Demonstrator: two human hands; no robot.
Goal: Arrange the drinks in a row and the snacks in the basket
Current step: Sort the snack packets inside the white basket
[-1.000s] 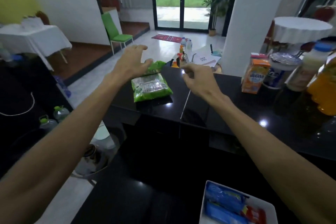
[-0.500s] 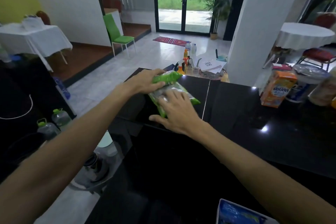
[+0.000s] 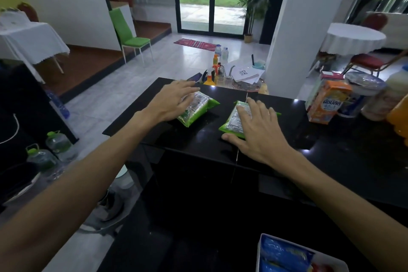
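Since the frame half a second back, we note that the two green packets, then stacked under both hands, now lie apart on the black counter (image 3: 198,141), one under each hand.

We find the left hand (image 3: 174,104) wide, fingers spread and lying flat across the left green packet (image 3: 199,109). It curls round nothing. The right hand (image 3: 254,130) is likewise wide, fingers straight on top of the right green packet (image 3: 231,120), with the thumb touching that packet's near edge.

The left green packet sits at about ten o'clock of the right one, with bare counter between them. Both lie tilted, long sides running toward one o'clock.

At three o'clock of the packets we record the drinks grouped close together: an orange carton (image 3: 329,105) nearest, a lidded tub (image 3: 362,88) just behind it, then a white bottle (image 3: 397,83) and an orange bottle (image 3: 399,117) at the frame edge.

The white basket (image 3: 260,256) stands at five o'clock, well apart from both hands, with blue packets (image 3: 284,257) inside.
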